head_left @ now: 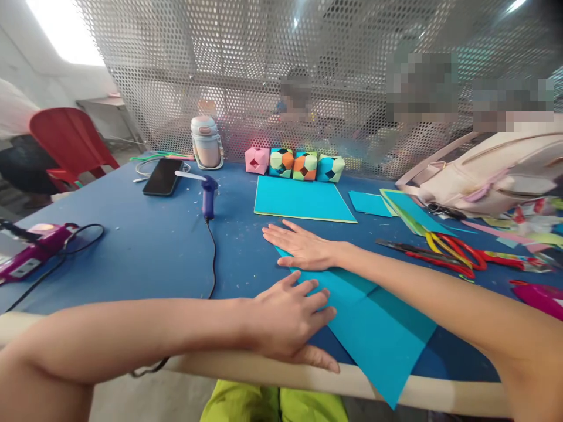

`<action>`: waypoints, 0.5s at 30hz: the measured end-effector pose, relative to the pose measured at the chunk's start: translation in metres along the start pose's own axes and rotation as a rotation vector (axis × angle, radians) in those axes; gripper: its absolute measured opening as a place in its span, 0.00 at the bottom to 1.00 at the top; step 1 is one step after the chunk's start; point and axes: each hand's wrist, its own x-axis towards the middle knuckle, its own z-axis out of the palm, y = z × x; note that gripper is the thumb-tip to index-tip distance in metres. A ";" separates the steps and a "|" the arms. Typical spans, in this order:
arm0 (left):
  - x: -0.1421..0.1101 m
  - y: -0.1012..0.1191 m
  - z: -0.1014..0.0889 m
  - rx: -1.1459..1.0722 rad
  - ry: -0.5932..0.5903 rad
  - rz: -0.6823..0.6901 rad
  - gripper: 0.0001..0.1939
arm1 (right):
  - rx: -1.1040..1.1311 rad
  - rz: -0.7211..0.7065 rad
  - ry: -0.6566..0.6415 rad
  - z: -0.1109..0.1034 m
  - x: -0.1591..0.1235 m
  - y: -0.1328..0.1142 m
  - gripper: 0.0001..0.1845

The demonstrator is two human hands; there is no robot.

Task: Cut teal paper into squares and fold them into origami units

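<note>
A sheet of blue paper (387,328) lies slantwise in front of me, its lower corner reaching over the table's front edge. Flat on the sheet's far left part rests my right hand (303,246), fingers stretched out. Nearer to me, my left hand (294,319) is at the sheet's left edge with its fingers spread and nothing in them; whether it touches the paper I cannot tell. Beyond my right hand lies a stack of blue paper (303,199). Four-sided folded paper ornaments (281,163) in pink, orange, green and blue stand in a row behind it.
Left are a glue gun (208,196) with its cord, a phone (162,177), a bottle (205,143) and a purple power strip (37,255). Right lie scissors (457,252), paper pieces (409,211), scraps and a pale bag (488,170). A perforated metal screen (246,76) stands behind.
</note>
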 end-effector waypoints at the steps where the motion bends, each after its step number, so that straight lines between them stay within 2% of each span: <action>1: 0.000 0.000 -0.001 -0.002 -0.007 0.001 0.39 | 0.002 -0.003 0.001 0.001 -0.004 0.000 0.45; 3: 0.000 -0.001 -0.002 -0.007 -0.017 0.010 0.39 | 0.012 -0.009 0.000 0.003 -0.017 0.001 0.45; 6: 0.000 -0.001 -0.003 -0.017 -0.029 0.014 0.38 | 0.034 0.027 0.018 0.011 -0.051 0.004 0.45; 15: -0.001 -0.003 -0.008 -0.026 -0.077 0.014 0.37 | 0.034 0.413 0.142 0.035 -0.189 0.022 0.36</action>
